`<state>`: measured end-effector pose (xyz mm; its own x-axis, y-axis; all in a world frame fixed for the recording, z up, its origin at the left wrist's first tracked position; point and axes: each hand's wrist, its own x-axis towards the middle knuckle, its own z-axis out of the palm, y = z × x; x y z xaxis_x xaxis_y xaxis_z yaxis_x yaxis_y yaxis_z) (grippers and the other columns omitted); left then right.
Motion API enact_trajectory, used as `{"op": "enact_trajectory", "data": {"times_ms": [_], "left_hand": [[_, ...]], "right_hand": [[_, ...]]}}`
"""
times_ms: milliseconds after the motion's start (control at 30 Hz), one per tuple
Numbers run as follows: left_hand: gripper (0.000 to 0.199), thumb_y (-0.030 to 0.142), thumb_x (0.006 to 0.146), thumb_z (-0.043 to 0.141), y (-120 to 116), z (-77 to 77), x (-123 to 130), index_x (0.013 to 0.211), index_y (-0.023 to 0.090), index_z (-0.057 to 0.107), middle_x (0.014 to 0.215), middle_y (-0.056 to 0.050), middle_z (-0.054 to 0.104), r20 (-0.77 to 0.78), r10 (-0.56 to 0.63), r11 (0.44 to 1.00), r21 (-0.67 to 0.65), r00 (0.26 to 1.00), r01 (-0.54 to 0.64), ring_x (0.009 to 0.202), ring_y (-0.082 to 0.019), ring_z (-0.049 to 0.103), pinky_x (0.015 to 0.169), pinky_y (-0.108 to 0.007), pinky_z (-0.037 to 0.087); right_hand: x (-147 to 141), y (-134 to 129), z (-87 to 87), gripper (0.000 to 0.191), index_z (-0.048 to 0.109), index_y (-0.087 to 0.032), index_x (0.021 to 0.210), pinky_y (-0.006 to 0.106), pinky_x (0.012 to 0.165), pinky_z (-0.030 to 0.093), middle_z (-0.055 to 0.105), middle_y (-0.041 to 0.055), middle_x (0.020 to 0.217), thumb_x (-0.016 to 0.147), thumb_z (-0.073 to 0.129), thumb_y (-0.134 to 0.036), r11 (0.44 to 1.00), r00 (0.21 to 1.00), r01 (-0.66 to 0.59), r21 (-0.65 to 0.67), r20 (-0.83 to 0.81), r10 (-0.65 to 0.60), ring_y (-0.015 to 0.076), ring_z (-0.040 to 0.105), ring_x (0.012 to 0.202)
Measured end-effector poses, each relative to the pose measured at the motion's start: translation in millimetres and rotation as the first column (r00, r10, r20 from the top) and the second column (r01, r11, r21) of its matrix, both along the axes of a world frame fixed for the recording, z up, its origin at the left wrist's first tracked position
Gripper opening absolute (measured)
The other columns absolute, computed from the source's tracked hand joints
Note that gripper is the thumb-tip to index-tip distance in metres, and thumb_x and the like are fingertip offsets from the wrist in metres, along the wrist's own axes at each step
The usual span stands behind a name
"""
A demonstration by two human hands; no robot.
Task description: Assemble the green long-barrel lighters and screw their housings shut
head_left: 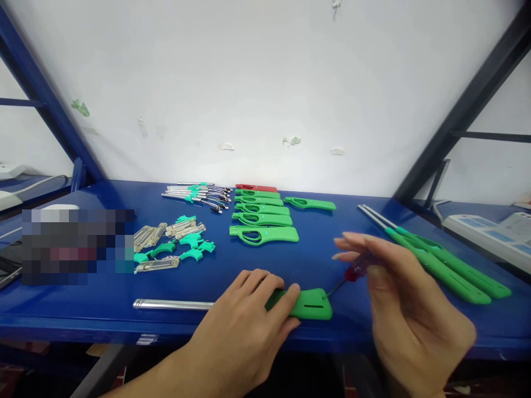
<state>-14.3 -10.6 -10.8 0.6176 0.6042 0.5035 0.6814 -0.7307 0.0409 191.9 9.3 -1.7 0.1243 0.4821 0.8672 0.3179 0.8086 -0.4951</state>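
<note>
A long green plastic lighter body with a dark slot (317,304) lies flat near the front edge of the blue counter (215,271), its slim silver metal tube (174,304) pointing left. The left hand (244,320) is palm down over its middle, fingers curled across the plastic and pinning it to the surface. The right hand (406,293) holds a small screwdriver with a translucent reddish-purple handle (355,270) between thumb and fingers, some fingers extended — its thin shaft slants down to the lighter body's right end, at or just beside a small corner hole; which, I cannot tell.

The body looks light and stiff, its smooth shell probably a little slippery and apt to swivel under a twisting tool. The broad green part seems the best place to hold it — flat, wide, and clear of the round tube, which would likely roll in the fingers. Firm, even pressure should suit it; hard squeezing might flex the thin shell.

Beyond lie a column of green plastic half-shells (277,235) and, at right, two green lighters with silver tubes (450,275).
</note>
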Motion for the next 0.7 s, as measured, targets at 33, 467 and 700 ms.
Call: {"op": "enact_trajectory", "data": {"times_ms": [33, 467, 700], "left_hand": [[0.028, 0.022, 0.11, 0.054, -0.1, 0.1, 0.2, 0.136, 0.013, 0.061, 0.112, -0.012, 0.07, 0.001, 0.002, 1.0, -0.001, 1.0, -0.002, 0.099, -0.032, 0.067, 0.083, -0.053, 0.063], [0.029, 0.022, 0.112, 0.049, -0.1, -1.0, 0.2, 0.137, 0.012, 0.06, 0.112, -0.013, 0.07, -0.001, -0.002, 1.0, 0.013, 1.0, 0.002, 0.098, -0.032, 0.067, 0.082, -0.053, 0.063], [0.03, 0.022, 0.11, 0.052, -0.3, 0.9, 0.2, 0.137, 0.012, 0.061, 0.112, -0.013, 0.07, 0.0, -0.003, 1.0, -0.007, 1.0, 0.003, 0.098, -0.032, 0.067, 0.083, -0.054, 0.064]], "right_hand": [[-1.3, -0.7, 0.2, 0.047, 0.075, -0.034, 0.137, 0.037, 0.071, 0.06, 0.078, 0.0034, 0.12, 0.103, 0.059, -0.005, 1.0, 1.0, 0.003, -0.008, -0.017, -0.003, 0.0216, 0.075, 0.097], [8.6, 8.1, 0.9, 0.045, 0.077, -0.028, 0.126, 0.037, 0.063, 0.058, 0.075, 0.0036, 0.098, 0.092, 0.072, 0.001, 0.992, 0.995, -0.101, 0.076, 0.023, 0.1, 0.0212, 0.068, 0.084], [11.5, 8.3, 1.3, 0.053, 0.076, -0.032, 0.131, 0.037, 0.066, 0.056, 0.074, 0.0019, 0.097, 0.089, 0.076, 0.002, 0.992, 0.995, -0.09, 0.088, 0.039, 0.087, 0.0203, 0.065, 0.083]]}}
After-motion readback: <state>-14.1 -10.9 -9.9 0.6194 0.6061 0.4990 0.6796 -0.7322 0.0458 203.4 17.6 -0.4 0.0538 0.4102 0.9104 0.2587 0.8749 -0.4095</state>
